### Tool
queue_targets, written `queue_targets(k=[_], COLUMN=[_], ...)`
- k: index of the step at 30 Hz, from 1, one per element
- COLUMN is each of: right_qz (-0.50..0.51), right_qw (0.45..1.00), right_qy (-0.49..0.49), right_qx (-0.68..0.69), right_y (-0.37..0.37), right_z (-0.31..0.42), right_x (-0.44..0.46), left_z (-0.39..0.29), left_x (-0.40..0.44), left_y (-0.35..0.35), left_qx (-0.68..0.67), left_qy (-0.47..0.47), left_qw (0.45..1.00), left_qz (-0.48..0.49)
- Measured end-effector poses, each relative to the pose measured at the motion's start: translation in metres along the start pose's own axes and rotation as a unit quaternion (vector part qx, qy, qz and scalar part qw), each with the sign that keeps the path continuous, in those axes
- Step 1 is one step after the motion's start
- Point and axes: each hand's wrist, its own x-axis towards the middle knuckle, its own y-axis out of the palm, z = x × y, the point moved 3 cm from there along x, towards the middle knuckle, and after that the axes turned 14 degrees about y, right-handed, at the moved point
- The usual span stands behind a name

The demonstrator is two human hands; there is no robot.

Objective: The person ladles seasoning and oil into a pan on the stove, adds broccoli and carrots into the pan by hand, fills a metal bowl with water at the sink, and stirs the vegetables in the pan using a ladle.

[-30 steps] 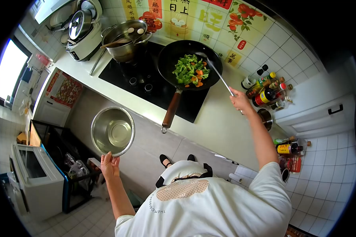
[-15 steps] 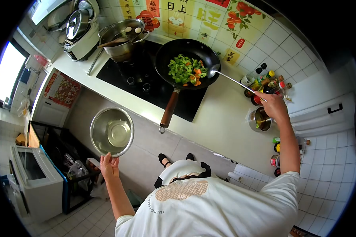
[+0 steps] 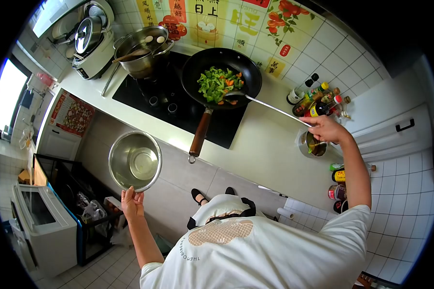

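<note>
My left hand grips the near rim of a metal bowl, held out over the floor left of my body. No food shows inside it. My right hand is closed around the handle of a long metal ladle. The ladle's head rests at the right side of chopped green vegetables and orange pieces in a black wok. The wok sits on a black cooktop, its wooden handle pointing toward me.
A steel pot with white eggs and a wooden spoon stands behind left on the cooktop. Beyond it is a rice cooker. Several bottles and a metal container line the right counter. A white oven stands lower left.
The ladle head has moved left and down into the vegetables, and my right hand has come slightly lower. The vegetables have shifted. My left hand still holds the bowl.
</note>
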Motion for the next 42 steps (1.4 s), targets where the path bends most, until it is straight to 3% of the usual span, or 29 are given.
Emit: queue_targets(k=[5, 11, 13, 17, 23, 30, 42], right_qz=[0.002, 0.002, 0.064, 0.082, 0.011, -0.100, -0.251], right_qw=[0.998, 1.000, 0.995, 0.994, 0.997, 0.986, 0.962], right_qy=[-0.018, -0.008, -0.025, -0.037, -0.057, -0.052, -0.096], right_qx=[-0.055, 0.024, 0.076, 0.056, 0.043, 0.120, -0.039], right_y=[0.030, 0.043, 0.050, 0.071, 0.057, 0.042, 0.052], right_z=[0.010, 0.011, 0.009, 0.015, 0.010, 0.000, 0.015], right_x=[0.030, 0.038, 0.039, 0.059, 0.065, 0.080, 0.098], left_z=[0.002, 0.000, -0.001, 0.002, -0.002, -0.003, -0.003], left_x=[-0.002, -0.003, -0.005, -0.007, -0.010, -0.011, -0.012], left_y=[0.009, 0.007, 0.007, 0.003, 0.004, -0.003, 0.009], left_qx=[0.001, 0.001, 0.004, 0.009, -0.004, -0.001, 0.007], left_qy=[-0.010, 0.003, 0.002, -0.001, 0.003, 0.004, 0.014], left_qw=[1.000, 1.000, 1.000, 1.000, 1.000, 1.000, 1.000], left_qz=[-0.003, -0.003, -0.006, -0.016, -0.010, -0.027, -0.020])
